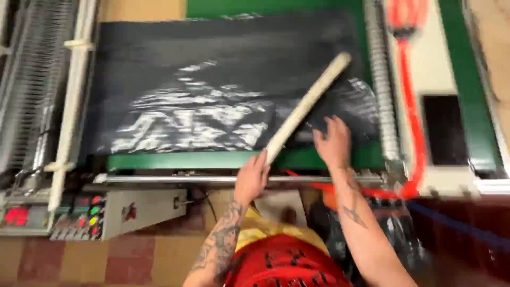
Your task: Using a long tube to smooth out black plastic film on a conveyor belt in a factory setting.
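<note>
A workshop machine bay around you, lit warm from overhead.

Under your feet you have a tiled floor (133,260) in dull red and tan squares. Ahead stands a green machine bed (239,159) with a metal rail (175,179) along its near edge. To your left sits a grey control panel (85,215) with red, green and yellow buttons, beside a ribbed metal rack (32,79). To your right, an orange hose (411,106) runs over a cream housing (441,69).

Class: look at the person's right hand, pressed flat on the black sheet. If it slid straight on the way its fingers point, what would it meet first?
The right hand points up and slightly left, so it would probably meet the pale wooden stick lying across the black plastic sheet; blur leaves depth uncertain.
</note>
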